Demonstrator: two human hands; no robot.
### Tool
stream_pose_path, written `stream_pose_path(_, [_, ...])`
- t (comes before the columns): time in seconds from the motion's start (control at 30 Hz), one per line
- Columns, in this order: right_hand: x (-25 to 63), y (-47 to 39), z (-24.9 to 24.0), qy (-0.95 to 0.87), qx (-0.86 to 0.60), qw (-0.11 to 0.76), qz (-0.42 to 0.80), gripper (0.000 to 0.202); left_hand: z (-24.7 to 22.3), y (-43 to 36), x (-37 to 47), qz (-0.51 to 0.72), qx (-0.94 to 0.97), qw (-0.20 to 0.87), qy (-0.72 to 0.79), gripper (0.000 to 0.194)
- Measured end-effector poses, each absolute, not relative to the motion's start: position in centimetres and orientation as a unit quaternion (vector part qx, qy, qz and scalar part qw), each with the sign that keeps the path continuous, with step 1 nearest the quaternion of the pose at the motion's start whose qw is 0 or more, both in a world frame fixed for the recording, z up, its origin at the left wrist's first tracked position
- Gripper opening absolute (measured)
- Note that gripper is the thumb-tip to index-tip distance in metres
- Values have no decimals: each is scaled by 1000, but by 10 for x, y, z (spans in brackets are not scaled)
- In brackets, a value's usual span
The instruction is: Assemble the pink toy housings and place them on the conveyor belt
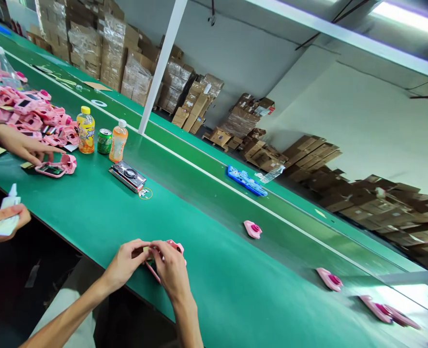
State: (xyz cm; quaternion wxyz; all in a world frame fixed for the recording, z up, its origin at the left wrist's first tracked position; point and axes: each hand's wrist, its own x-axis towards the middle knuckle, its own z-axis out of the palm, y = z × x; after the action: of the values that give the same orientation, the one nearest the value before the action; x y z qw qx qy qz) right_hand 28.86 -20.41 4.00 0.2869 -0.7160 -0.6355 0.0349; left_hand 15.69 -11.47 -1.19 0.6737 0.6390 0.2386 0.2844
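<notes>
A pink plastic case point(175, 245) lies at the near edge of the green table, mostly covered by my hands. My left hand point(125, 263) pinches a small yellowish piece point(146, 250) over the case. My right hand point(170, 268) rests over the same case, its thumb and fingers bent together near that piece; what they grip is hidden. Part of a dark panel in a pink frame point(152, 269) shows between the hands.
To the left, another person's hands hold a white bottle point(11, 197) and touch an open pink case point(56, 168). Beyond are a pink pile point(28, 108), drinks point(118, 141) and a silver camera point(128, 175). Pink parts point(253, 229) lie on the belt.
</notes>
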Motion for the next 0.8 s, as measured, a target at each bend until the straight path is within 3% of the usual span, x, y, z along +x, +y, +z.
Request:
stream_pose_path(0.17, [295,-194,47,-684,-716,138,-17,18,-5,-119,155,296,681,626,238,38])
stream_pose_path(0.43, [292,-189,54,-713,-699,31,-49,17,-7,-126,156,319,647,631,285,34])
stream_pose_path(0.63, [283,-203,36,-719,-682,103,-89,22,-11,-120,162,282,591,693,300,38])
stream_pose_path(0.8, [273,-216,38,-730,-643,231,10,36,-9,-108,153,246,544,763,246,54])
